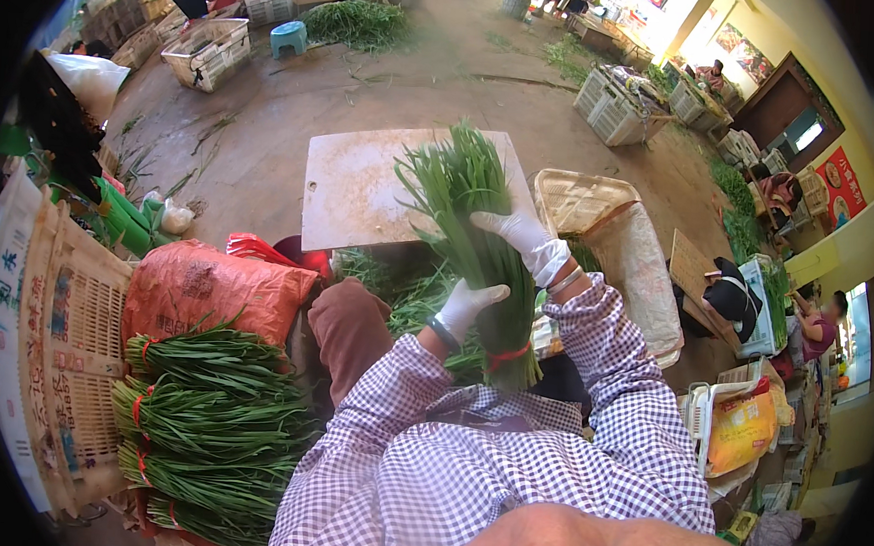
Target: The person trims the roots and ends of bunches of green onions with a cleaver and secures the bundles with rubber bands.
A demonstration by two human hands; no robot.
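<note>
Upright in front of my body is a bundle of garlic chives (476,238), its lower end tied with a red band (508,355). My right hand (517,236), in a white glove, wraps the upper part of the bundle. Lower down, my left hand (471,307), also gloved, holds it from the left with the thumb across the stalks. Behind the leaves stands a white board-topped table (360,187), partly covered by them. Loose chives (413,305) lie below its near edge. At my left, several tied chive bundles (215,410) are stacked with their red bands toward the crate.
A plastic crate (85,343) stands on edge at far left, beside a red woven sack (210,291). To the right is a crate (582,188) with a white sack (633,283) over it. Farther off are a blue stool (288,37), a chive heap (357,24) and other people.
</note>
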